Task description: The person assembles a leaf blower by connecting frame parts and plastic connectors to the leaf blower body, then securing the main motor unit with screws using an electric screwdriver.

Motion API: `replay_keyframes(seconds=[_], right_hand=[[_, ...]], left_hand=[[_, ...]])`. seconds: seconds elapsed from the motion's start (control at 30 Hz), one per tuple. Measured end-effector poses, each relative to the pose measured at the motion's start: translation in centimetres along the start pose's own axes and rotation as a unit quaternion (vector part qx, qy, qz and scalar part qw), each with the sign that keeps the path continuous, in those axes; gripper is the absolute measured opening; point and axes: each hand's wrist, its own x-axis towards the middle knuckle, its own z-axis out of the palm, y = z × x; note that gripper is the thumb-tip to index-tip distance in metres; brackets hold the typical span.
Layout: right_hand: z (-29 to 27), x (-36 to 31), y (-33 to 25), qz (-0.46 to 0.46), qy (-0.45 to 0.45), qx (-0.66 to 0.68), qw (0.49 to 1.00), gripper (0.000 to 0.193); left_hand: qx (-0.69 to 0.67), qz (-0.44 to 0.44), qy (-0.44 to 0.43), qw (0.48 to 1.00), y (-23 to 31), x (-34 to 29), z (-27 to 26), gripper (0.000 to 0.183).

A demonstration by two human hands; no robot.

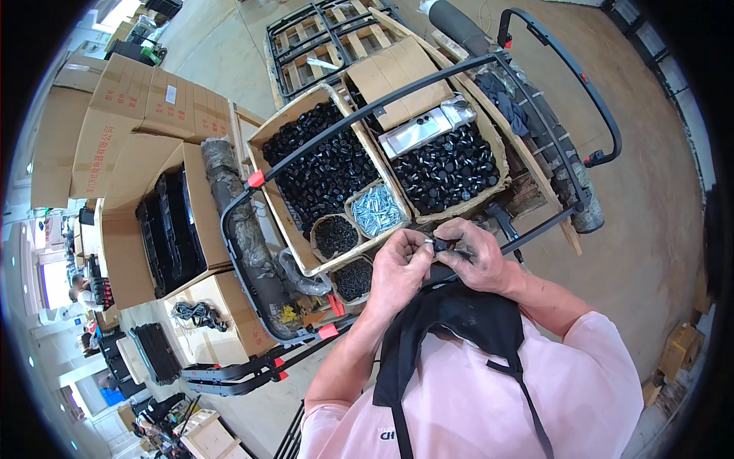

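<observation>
My left hand [403, 264] and my right hand [475, 258] meet in front of my chest, fingers pinched together. Between the fingertips is a small black knob-like part [439, 245] with a silvery end. The right fingers grip its black side and the left fingers pinch at the silvery end; the fingers hide most of it. Just beyond my hands stands a crate [313, 269] of black plastic parts [321, 161]. In its near corner a small box holds silvery screws [375, 211], beside another of small black pieces [336, 236]. To the right, a carton holds black knobs [447, 168].
A black tubular frame [367, 113] with red pieces arches over the crates. A metal box-shaped tool [428, 130] and a cardboard flap [401, 80] lie over the right carton. Wrapped rolls [229, 199] flank the crates. Open cardboard boxes [126, 229] stand at left, concrete floor [634, 229] at right.
</observation>
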Motion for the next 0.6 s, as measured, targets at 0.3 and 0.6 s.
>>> replay_keyframes(seconds=[0.3, 0.6], right_hand=[[-0.21, 0.08, -0.06, 0.012, 0.007, -0.009, 1.0, 0.033], [-0.64, -0.36, -0.31, 0.175, -0.036, 0.115, 0.977, 0.033]], left_hand=[[-0.043, -0.019, -0.008, 0.999, -0.21, 0.18, -0.06, 0.015], [-0.071, -0.037, -0.011, 0.997, -0.81, 0.87, -0.15, 0.014]])
